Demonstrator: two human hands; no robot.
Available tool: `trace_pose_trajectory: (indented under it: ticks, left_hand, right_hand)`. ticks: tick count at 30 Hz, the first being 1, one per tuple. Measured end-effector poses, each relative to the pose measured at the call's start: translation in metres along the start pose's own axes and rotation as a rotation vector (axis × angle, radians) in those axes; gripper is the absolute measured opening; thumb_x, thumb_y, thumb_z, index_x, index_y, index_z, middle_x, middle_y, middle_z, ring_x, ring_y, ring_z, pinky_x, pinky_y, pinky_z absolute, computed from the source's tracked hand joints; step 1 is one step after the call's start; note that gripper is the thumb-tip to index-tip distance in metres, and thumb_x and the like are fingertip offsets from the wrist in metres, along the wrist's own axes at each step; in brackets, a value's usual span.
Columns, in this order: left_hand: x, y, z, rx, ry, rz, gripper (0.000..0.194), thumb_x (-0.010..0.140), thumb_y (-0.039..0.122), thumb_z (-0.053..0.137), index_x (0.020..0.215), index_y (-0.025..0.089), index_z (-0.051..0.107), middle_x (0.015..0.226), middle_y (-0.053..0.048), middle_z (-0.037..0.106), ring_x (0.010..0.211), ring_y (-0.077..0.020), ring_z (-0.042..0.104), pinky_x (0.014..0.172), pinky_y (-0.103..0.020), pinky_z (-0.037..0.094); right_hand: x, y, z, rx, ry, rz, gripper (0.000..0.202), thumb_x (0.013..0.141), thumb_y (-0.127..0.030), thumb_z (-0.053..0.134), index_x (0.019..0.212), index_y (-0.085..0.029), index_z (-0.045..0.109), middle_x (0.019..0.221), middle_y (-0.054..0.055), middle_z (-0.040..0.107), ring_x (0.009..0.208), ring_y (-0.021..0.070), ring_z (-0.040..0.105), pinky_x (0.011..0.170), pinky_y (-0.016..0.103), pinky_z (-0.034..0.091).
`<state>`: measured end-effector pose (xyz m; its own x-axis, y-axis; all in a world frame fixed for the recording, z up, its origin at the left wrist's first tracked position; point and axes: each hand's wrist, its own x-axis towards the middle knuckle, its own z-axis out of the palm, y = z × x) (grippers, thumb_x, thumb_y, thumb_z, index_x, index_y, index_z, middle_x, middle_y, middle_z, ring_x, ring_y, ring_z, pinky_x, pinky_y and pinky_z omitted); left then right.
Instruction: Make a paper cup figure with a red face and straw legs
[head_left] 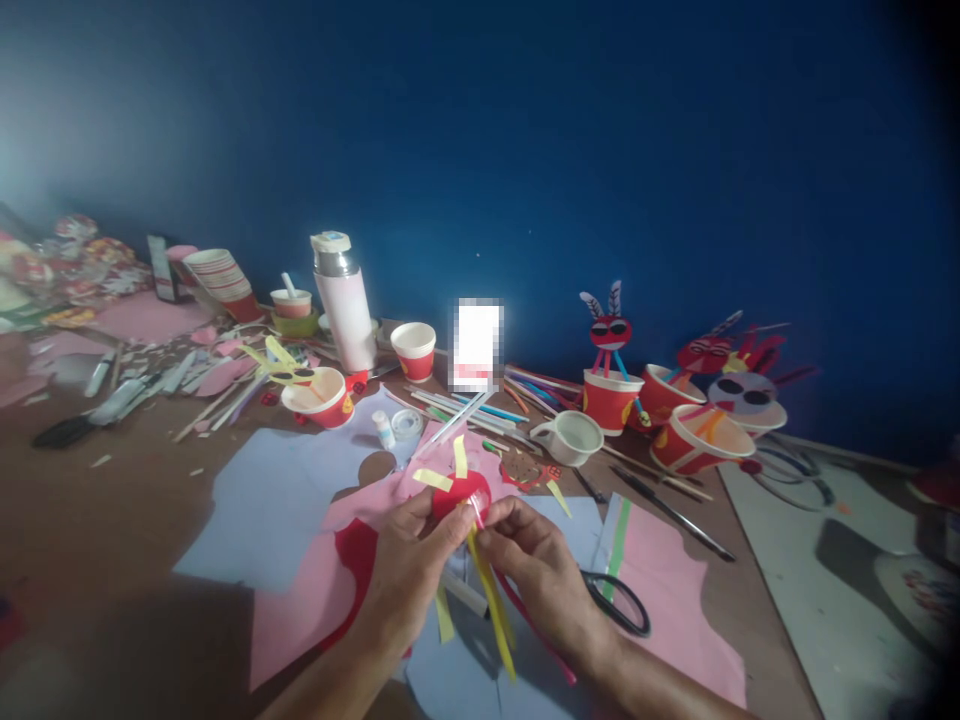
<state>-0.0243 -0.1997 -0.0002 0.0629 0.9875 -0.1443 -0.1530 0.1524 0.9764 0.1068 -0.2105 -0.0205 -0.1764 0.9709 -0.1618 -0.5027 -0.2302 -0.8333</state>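
My left hand (412, 560) is closed on a red paper disc (457, 490), its thumb pressed on the face. Two pale yellow paper strips (460, 458) stick up from the disc's top edge. Yellow pipe cleaners (495, 610) hang from its lower edge, where a shiny clear patch like tape shows. There my right hand (536, 560) is closed in a pinch at the upper end of the pipe cleaners. Its fingertips hide the exact grip. A pink pipe cleaner (551, 645) trails below that hand. Beside the right wrist lie black-handled scissors (621, 605), partly covered.
Pink paper (675, 590) and pale blue paper (255, 510) cover the table. Behind stand a thermos (346, 315), a paper cup (413, 355) and a white mug (574, 440). Red cups (611, 405) with paper-faced figures stand right; scraps and a brush (97, 412) lie left.
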Motion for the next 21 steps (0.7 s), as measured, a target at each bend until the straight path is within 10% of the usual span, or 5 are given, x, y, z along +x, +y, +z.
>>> trace_pose_trajectory:
  ticks: [21]
  left_hand:
    - [-0.004, 0.012, 0.013, -0.055, 0.028, -0.019, 0.02, 0.068, 0.029, 0.074, 0.081, 0.015, 0.076, 0.058, 0.001, 0.061, 0.057, -0.0137, 0.053, 0.06, -0.023, 0.047]
  right_hand:
    - [0.009, -0.023, -0.002, -0.12, 0.012, -0.087, 0.03, 0.07, -0.043, 0.077, 0.076, -0.016, 0.063, 0.069, 0.001, 0.062, 0.067, 0.0142, 0.054, 0.068, 0.027, 0.043]
